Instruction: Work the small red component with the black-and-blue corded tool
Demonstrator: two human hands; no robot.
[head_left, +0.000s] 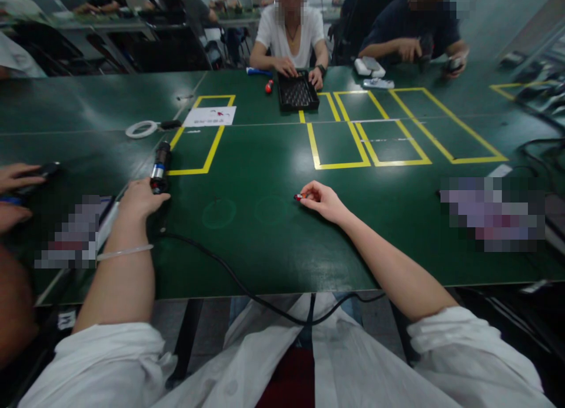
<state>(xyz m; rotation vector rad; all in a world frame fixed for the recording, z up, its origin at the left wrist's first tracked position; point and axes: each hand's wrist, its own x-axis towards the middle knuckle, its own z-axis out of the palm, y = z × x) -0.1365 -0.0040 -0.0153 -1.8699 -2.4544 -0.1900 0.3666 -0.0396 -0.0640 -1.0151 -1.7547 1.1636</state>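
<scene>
At the left, my left hand (143, 197) is at the lower end of a black cylinder with a silver and blue band (160, 165). The thumb points right past its base, while the other fingers curl round its left side, partly hidden. Over the middle of the table, my right hand (322, 200) pinches a small red, orange and white piece (301, 196) between thumb and fingertips. The piece is too small to name. Two faint circles, including a left circle (219, 213), are drawn on the green table (265, 255) between my hands.
A black cable (216, 258) crosses the near edge into my lap. Yellow tape frames (339, 165) and a printed sheet (210, 116) lie ahead. Across the table, a person handles a black tray (298, 96) beside a red object (269, 87). Another person's hand (20, 177) is at far left.
</scene>
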